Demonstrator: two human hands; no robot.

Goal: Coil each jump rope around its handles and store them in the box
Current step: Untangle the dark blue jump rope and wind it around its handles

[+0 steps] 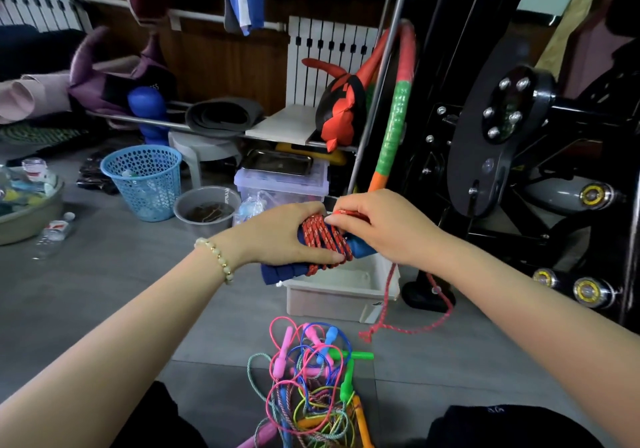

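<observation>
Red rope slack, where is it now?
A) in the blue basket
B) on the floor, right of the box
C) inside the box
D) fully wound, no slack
B: from the right hand the red rope drops past the box and its slack lies on the floor to the right, while the left hand grips the handles with the coil.

The grey tiled floor [121, 291] carries an open white box [332, 295]. A tangle of jump ropes [311, 388] lies near it, on the person's side, and the loose end of a red rope [408, 326] trails beside it. Farther left are a blue mesh basket [143, 184], a grey bowl [207, 210], a fallen plastic bottle [55, 233] and a wide basin [31, 219].
</observation>
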